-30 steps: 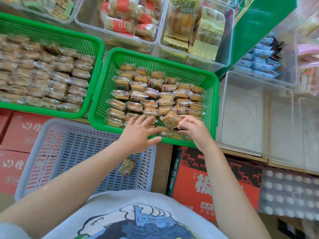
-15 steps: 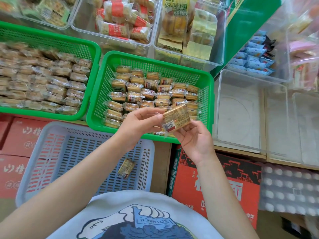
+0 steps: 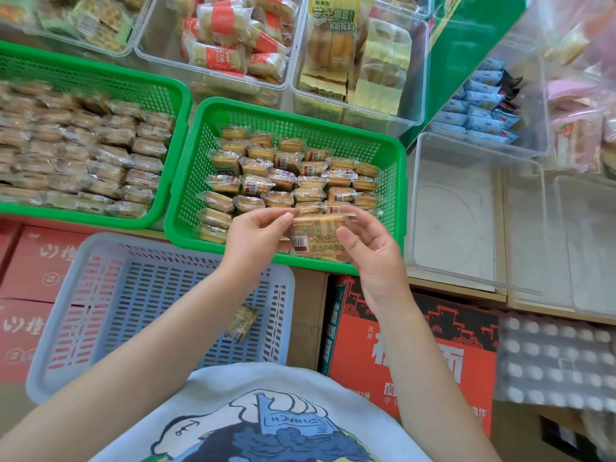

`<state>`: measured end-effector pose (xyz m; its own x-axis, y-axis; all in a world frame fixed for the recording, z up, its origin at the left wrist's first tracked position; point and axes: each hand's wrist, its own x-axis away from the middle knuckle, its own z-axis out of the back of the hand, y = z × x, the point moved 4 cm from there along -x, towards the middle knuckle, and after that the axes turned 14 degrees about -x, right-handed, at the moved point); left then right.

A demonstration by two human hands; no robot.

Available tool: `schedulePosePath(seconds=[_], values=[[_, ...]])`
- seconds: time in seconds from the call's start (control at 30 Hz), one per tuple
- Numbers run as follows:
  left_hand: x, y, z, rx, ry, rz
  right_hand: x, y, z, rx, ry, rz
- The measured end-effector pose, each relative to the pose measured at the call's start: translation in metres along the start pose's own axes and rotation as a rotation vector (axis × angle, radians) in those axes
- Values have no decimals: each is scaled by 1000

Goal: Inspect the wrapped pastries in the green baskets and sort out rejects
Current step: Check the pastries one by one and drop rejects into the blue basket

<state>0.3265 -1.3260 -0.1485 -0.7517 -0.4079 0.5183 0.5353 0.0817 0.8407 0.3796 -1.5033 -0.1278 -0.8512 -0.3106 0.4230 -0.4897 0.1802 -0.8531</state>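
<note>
- Wrapped pastry (image 3: 318,236), a clear packet with a barcode label facing up, is held up above the near edge of the right green basket (image 3: 391,155).
- Left hand (image 3: 256,236) pinches the packet's left end between thumb and curled fingertips.
- Right hand (image 3: 370,248) grips the right end, thumb across the front and fingers curled behind.
- The right green basket holds rows of similar wrapped pastries; the left green basket (image 3: 173,95), just beside it, is packed fuller.
- Near and to the left, a pale blue basket (image 3: 100,258) holds 1 loose wrapped pastry (image 3: 242,323), probably a reject.
- Clear bins of other snacks sit on the far side; red cartons lie beneath.
- Step in hand, as a judgement: checking this 1 packet, label side up.
- The next move calls for a decision: back into the green basket if sound, or down into the blue basket if faulty. Nothing visible settles which.
</note>
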Motion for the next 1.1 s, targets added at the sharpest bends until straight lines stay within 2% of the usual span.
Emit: schedulePosePath(seconds=[0.2,0.3,0.4,0.53,0.6,0.73,0.8,0.83,1.0,1.1], values=[[-3,-8,-3,46,73,115,4,-4,-10,10,36,136],[0,-7,-4,13,30,88,8,-11,-10,228,47,256],[4,-1,-4,14,-26,32,7,-17,-3,422,136,368],[7,5,-3,81,-61,36,3,-12,0,187,182,210],[7,7,-2,-21,-19,23,2,-7,-1,146,181,172],[4,14,-2,-342,73,-80,0,-4,-5,284,165,256],[3,16,-2,-367,82,-107,0,-7,-7,309,170,261],[2,17,-2,-319,68,-100,-2,-7,-6,257,184,226],[3,22,-1,94,-141,-50,-9,-6,-6,-324,169,-27],[3,27,-4,134,-280,-69,-12,-7,0,-452,180,-51]])
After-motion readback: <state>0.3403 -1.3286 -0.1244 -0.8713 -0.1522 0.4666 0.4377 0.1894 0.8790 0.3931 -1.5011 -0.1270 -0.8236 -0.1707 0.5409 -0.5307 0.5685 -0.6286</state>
